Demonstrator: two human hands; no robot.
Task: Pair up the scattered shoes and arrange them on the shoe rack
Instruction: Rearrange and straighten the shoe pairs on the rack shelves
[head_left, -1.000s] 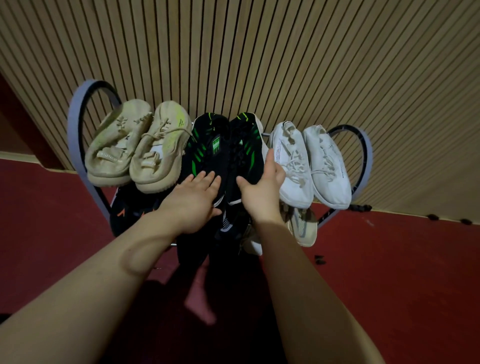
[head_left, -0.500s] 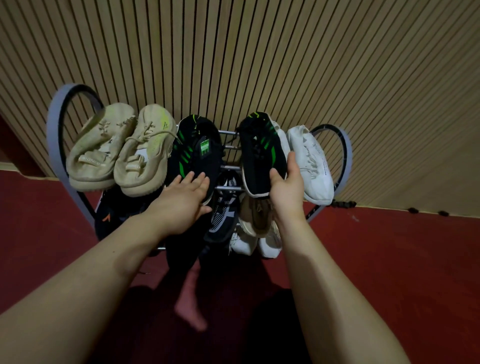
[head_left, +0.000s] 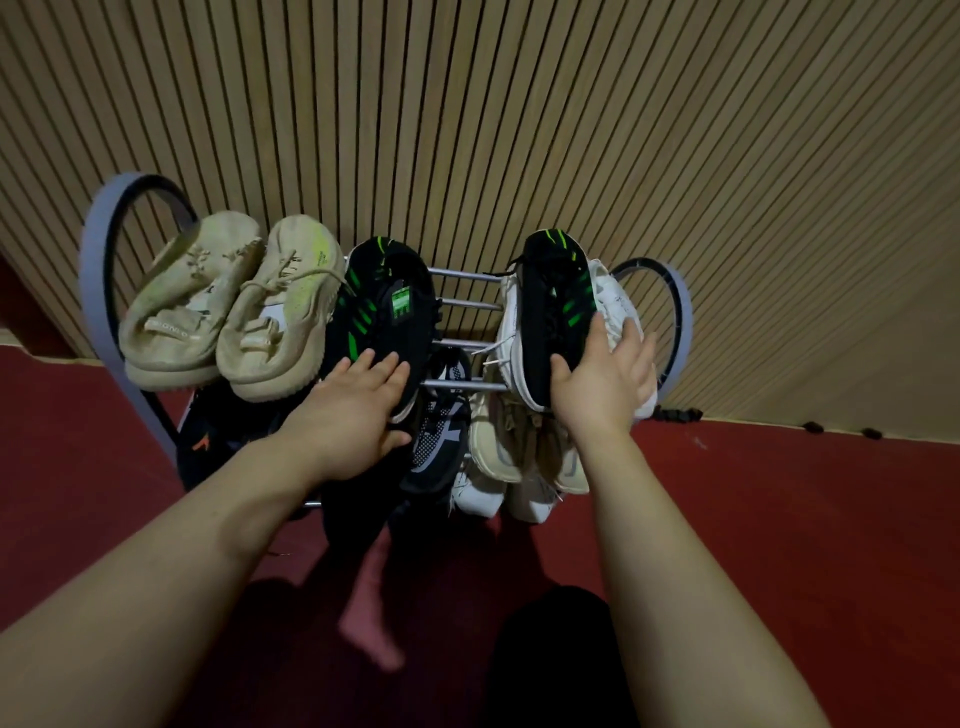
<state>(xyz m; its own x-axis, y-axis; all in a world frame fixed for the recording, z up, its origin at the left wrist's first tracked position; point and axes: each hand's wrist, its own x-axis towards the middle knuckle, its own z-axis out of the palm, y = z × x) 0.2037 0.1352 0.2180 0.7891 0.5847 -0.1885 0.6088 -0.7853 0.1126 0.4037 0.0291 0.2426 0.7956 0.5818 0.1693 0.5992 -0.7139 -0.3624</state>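
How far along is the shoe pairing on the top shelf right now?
Done: the beige pair sits together at the left of the rack. In hand: the left hand rests on one black-green shoe; the right hand holds its mate over the white shoes. Left: closing that gap and seating the mate.

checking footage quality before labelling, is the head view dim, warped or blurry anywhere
Head view: dim overall, the lower shelf shoes nearly lost in dark; wide-angle bending curves the slatted wall and stretches the forearms; a heavy shadow covers the red floor below the rack; the bare foot looks soft; both hands, left hand and right hand, are fairly sharp.
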